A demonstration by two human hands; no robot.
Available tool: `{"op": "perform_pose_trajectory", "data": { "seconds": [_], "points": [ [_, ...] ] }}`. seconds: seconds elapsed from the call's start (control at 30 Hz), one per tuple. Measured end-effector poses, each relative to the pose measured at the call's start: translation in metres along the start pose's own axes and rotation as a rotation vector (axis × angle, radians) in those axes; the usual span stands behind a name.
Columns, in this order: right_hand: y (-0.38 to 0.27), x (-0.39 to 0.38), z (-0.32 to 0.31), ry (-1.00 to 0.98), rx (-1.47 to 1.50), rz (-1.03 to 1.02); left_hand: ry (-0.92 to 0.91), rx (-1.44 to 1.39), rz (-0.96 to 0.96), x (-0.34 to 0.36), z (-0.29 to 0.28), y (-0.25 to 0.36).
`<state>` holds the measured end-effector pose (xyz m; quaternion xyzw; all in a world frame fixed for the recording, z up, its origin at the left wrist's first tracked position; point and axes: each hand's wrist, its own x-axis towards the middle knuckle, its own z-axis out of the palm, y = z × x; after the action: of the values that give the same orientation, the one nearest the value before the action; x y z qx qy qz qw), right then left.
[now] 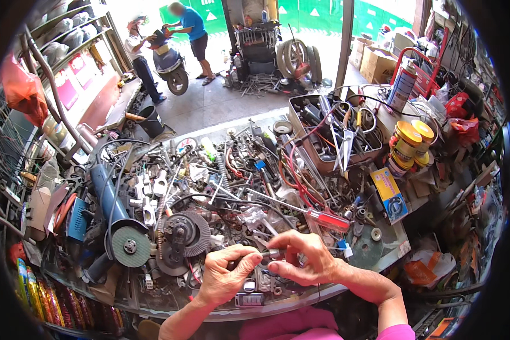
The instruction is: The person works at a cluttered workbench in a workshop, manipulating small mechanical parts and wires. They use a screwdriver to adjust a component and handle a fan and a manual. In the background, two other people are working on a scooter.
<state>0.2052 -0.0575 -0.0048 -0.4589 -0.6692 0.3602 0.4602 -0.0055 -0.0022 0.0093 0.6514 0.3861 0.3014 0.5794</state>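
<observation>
Near the front edge of the cluttered workbench, a small dark cylindrical part [264, 255] lies level between my two hands. My left hand [225, 276] is closed around one end, thumb pressed along it. The other end sits between the thumb and forefinger of my right hand [307, 258]; its other fingers are curled. The part's exact kind is too small to tell. Just beyond my right hand lies a screwdriver [330, 220] with a red handle. A wire wheel [194, 233] is left of my left hand, and a small grey block [249, 299] lies below the hands.
An angle grinder [112, 198] with a green disc lies at the left. Loose metal parts and cables cover the bench. A tool tray [337, 161] holding scissors stands at the back right, near yellow tins [408, 141] and a spray can [402, 85]. Two people stand by a scooter [170, 65] beyond.
</observation>
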Motion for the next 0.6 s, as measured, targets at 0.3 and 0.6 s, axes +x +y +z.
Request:
{"op": "perform_pose_trajectory", "data": {
  "seconds": [0.3, 0.6],
  "points": [
    [0.011, -0.004, 0.001, 0.014, 0.011, 0.058, -0.074, 0.042, 0.090, 0.000, 0.001, -0.007],
    [0.021, -0.007, 0.009, 0.002, -0.117, -0.078, -0.066, 0.034, 0.030, 0.000, -0.003, -0.006]
  ]
}}
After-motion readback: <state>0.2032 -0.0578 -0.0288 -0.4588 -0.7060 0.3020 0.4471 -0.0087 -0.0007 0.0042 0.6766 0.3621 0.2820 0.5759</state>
